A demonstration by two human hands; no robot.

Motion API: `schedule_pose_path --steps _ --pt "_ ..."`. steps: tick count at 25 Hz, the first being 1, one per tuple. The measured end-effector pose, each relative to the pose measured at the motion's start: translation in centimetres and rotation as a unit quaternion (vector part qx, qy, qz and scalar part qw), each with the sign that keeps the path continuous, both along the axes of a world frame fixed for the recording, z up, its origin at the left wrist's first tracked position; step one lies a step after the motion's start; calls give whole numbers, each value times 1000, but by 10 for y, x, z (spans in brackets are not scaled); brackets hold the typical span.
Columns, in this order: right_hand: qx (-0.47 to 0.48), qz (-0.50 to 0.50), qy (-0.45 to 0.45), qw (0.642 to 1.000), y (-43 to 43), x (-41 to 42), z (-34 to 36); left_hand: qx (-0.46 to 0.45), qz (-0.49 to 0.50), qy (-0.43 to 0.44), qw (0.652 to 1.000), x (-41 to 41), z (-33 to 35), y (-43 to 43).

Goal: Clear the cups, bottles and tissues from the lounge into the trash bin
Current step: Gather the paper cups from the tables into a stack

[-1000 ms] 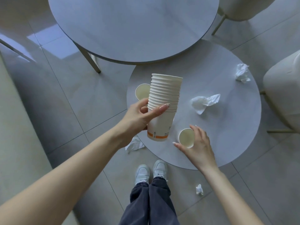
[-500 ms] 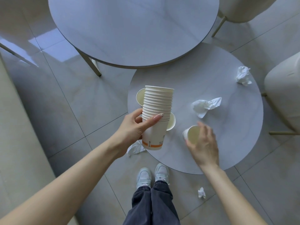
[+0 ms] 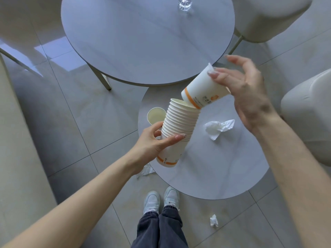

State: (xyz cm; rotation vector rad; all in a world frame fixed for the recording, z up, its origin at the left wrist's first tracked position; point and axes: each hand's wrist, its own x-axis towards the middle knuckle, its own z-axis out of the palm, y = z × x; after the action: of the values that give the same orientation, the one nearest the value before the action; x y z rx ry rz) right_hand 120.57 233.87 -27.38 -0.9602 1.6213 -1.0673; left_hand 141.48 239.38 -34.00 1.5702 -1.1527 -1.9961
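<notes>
My left hand (image 3: 152, 143) grips a tall stack of white paper cups (image 3: 179, 129) with an orange band at the base, tilted above the low round table (image 3: 223, 172). My right hand (image 3: 250, 93) holds a single paper cup (image 3: 204, 88) by its rim end, its orange-banded base touching the stack's open top. Another empty paper cup (image 3: 155, 116) stands on the low table's left edge, behind the stack. A crumpled tissue (image 3: 219, 127) lies on the low table. Two more tissues lie on the floor: a tissue (image 3: 146, 170) under my left wrist and a small tissue (image 3: 214, 220) near my feet.
A larger round table (image 3: 143, 42) overlaps the low one at the back, with a clear glass object (image 3: 185, 3) at its far edge. Cream upholstered chairs (image 3: 308, 111) stand to the right and at the back right. A sofa edge runs along the left. My shoes (image 3: 161, 199) stand by the low table.
My right hand has picked the single cup off the low table and lifted it up to the top of the stack. The left hand has tilted the stack toward it.
</notes>
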Motion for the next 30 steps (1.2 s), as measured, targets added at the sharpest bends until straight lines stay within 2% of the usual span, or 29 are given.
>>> schedule_pose_path --steps 5,15,17,20,22,24,25,27,28,30 --pt "67 106 6 992 1 20 -6 -13 -5 8 1000 6 2 -1" --pt "96 142 -40 984 14 53 -35 -10 1 18 1000 21 0 -2" --pt "87 114 -52 988 15 54 -41 -7 4 21 1000 25 -1 -1" --pt "85 -19 -63 994 17 48 -63 -2 19 23 1000 30 -4 -1" --pt "123 -46 26 991 28 44 -92 4 28 19 999 34 -7 1" --pt "163 15 111 980 48 43 -120 9 38 11 999 39 -12 5" --pt "177 76 165 967 59 44 -133 11 44 5 999 42 -15 8" --pt "176 202 296 917 77 50 -151 12 54 -7 998 48 -20 12" --pt "165 238 346 892 82 54 -160 12 57 -10 998 50 -22 13" --pt "150 262 399 866 89 63 -175 16 66 -5 998 56 -25 15"
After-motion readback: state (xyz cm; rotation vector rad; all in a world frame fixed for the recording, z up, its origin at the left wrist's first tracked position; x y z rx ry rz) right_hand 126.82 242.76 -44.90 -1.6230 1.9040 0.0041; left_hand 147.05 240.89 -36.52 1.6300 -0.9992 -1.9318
